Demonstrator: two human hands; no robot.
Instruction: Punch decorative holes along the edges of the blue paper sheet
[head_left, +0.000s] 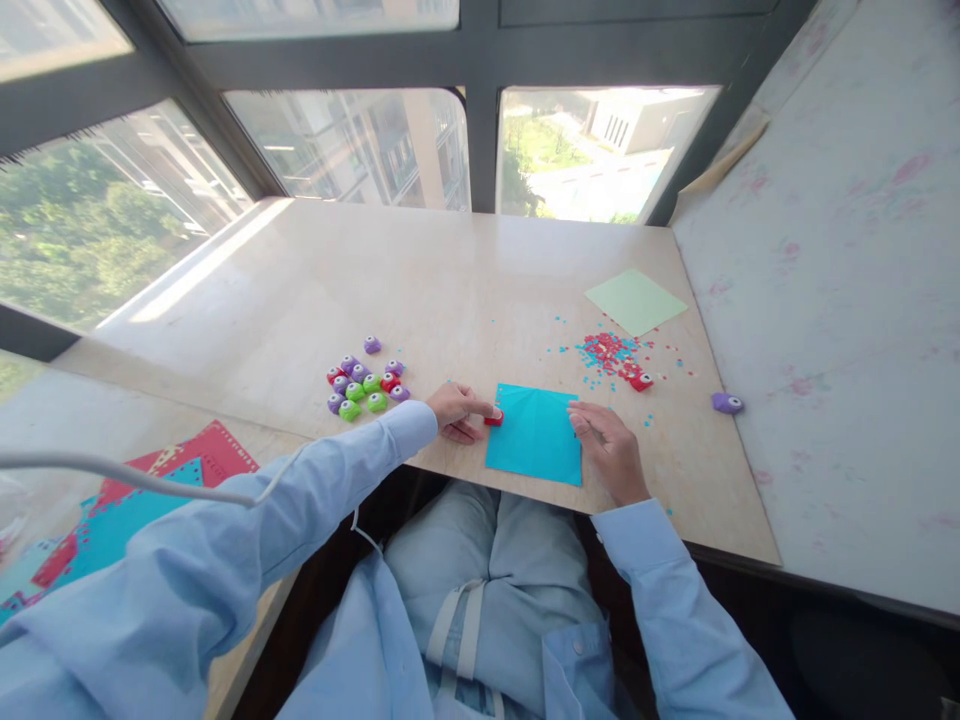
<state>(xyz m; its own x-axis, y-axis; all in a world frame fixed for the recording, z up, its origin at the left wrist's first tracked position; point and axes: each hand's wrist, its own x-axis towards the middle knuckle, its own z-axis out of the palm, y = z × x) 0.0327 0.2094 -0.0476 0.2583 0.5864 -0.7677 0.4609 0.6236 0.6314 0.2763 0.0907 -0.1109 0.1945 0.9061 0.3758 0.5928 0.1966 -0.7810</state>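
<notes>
A cyan paper square (535,436) lies at the near edge of the beige table (420,290). My left hand (459,409) presses a small red punch (494,416) onto the paper's left edge. My right hand (606,444) rests flat on the paper's right edge and holds it down. A heap of red and cyan paper bits (609,354) lies just beyond the sheet, with another red punch (641,381) at its edge.
A cluster of several small purple, green and red punches (364,386) sits left of my left hand. A light green paper square (634,301) lies far right. One purple punch (727,403) sits by the right wall. Red and cyan sheets (127,500) lie at the lower left.
</notes>
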